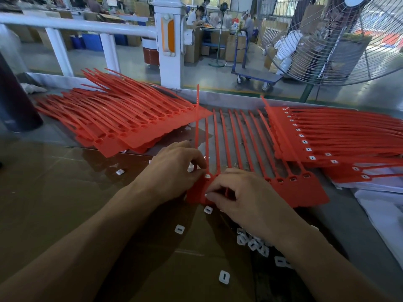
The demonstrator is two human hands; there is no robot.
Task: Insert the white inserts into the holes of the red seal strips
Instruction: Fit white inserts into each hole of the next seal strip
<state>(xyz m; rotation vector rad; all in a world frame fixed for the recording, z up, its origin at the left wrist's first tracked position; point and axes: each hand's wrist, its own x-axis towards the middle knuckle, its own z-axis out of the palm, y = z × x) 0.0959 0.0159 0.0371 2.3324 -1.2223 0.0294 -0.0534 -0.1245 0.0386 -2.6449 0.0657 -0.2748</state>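
I see both hands working at the near edge of a red strip sheet [283, 188] that lies flat on the desk [54, 192], its thin tails running away from me. My left hand [174, 171] sits at the sheet's left end, fingers curled in a tight grip, the tips pinching the strip at the leftmost head, right beside a white insert [207, 176] already seated in its hole. My right hand [242, 197] lies on the sheet's heads just to the right, fingers bent down with the tips pressing the red tab; I cannot tell whether they hold an insert beneath them. To the right of that hand the open holes [293, 178] in four heads are bare. Loose inserts lie on the desk close by: one [208, 209] just below the sheet, one [179, 229] nearer me, one [224, 277] nearer still, one [119, 171] left of my left hand, and a heap [253, 244] partly under my right wrist. A pile of unfilled strips [122, 118] lies far left; a filled pile [338, 136] lies right.
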